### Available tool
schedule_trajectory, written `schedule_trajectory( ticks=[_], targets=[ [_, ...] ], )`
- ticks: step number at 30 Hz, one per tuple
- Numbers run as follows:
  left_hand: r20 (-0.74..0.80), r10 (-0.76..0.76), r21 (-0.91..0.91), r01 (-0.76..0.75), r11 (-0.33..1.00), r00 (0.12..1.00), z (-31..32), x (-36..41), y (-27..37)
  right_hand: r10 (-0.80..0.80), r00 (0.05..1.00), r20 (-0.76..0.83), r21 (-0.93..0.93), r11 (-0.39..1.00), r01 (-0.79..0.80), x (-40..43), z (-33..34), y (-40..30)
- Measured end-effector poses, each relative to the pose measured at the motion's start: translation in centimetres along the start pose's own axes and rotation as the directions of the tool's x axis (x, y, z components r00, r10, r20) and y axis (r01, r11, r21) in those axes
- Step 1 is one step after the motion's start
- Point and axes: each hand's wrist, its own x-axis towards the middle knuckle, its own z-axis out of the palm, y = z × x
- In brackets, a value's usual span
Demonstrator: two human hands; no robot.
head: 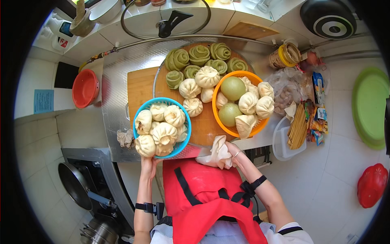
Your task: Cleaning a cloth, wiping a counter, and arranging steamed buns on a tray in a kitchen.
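Note:
My left hand (148, 166) grips the near side of a blue plastic basket (189, 128), its fingers hidden under it. Pleated white steamed buns (164, 133) fill this basket; one has dark filling showing at its side. In my right hand (234, 150) is a crumpled whitish cloth (220, 154), held in front of my red apron (201, 180). Just beyond it, an orange basket (215, 114) holds white buns and two smooth green buns (233, 88). Green rolled buns (199, 55) and a few white buns (207, 77) sit on a round wooden board (202, 131).
A rectangular cutting board (138, 82) lies partly under the round one. At left are a red basin (86, 88) and a frying pan (74, 186) on the stove. To the right stand a clear plastic container (281, 146), chopsticks (297, 126) and plastic bags (286, 88). A glass lid (166, 23) leans behind.

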Motion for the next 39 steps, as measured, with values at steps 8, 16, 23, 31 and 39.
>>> schedule_trajectory(
  ticks=[8,16,23,31,39],
  targets=[
    [-0.084,-0.082,-0.128,0.071,0.989,0.993,1.8,2.0,-0.1,0.068,0.979,0.191,-0.116,0.992,-0.046,-4.0,0.9,-3.2],
    [-0.094,-0.11,0.099,0.119,0.988,0.989,3.5,-2.3,2.0,-0.022,0.929,0.369,-0.176,0.98,0.093,-15.8,0.3,-6.1],
    [0.595,0.04,0.609,-0.483,0.63,0.802,9.4,-9.2,4.5,-0.185,0.809,0.558,0.012,0.977,0.215,-23.8,1.6,-6.1],
    [0.554,0.173,0.647,-0.552,0.526,0.814,14.8,-9.3,4.3,-0.515,0.73,0.45,-0.172,0.752,0.637,-26.3,-0.3,-8.5],
    [0.473,0.368,0.647,-0.599,0.472,0.801,12.4,-9.9,3.4,-0.796,0.525,0.302,-0.254,0.464,0.849,-25.5,-1.6,-9.7]
  ],
)
